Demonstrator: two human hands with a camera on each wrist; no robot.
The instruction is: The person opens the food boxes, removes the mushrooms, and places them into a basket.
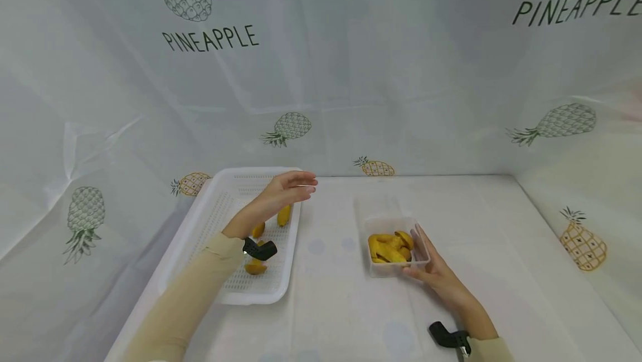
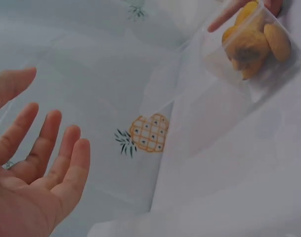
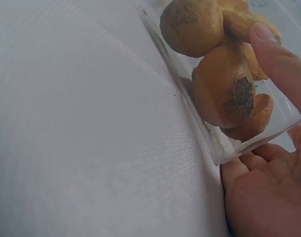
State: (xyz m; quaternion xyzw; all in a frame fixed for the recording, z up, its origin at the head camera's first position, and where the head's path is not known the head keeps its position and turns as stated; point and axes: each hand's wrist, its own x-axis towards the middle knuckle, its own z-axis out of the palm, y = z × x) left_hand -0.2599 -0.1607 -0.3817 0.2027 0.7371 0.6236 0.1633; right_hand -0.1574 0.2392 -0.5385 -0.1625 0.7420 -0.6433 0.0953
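Observation:
In the head view my left hand [image 1: 288,188] hovers over the right side of a white perforated basket [image 1: 293,262], holding nothing. Its fingers are spread and relaxed in the left wrist view. My right hand [image 1: 441,278] grips the near right corner of a clear plastic box [image 1: 386,271], thumb at the near rim and fingers along the right side. Inside lie several yellow, rounded and elongated fruit-like pieces [image 1: 388,249]. The right wrist view shows dark patches on these pieces [image 3: 224,86]. More yellow pieces [image 1: 256,267] lie in the basket, partly hidden by my left arm.
A transparent lid-like panel [image 1: 378,206] extends behind the box. Both stand on a white-covered table [image 1: 331,289]. A sheet printed with pineapples [image 1: 341,72] rises behind the table and along its sides.

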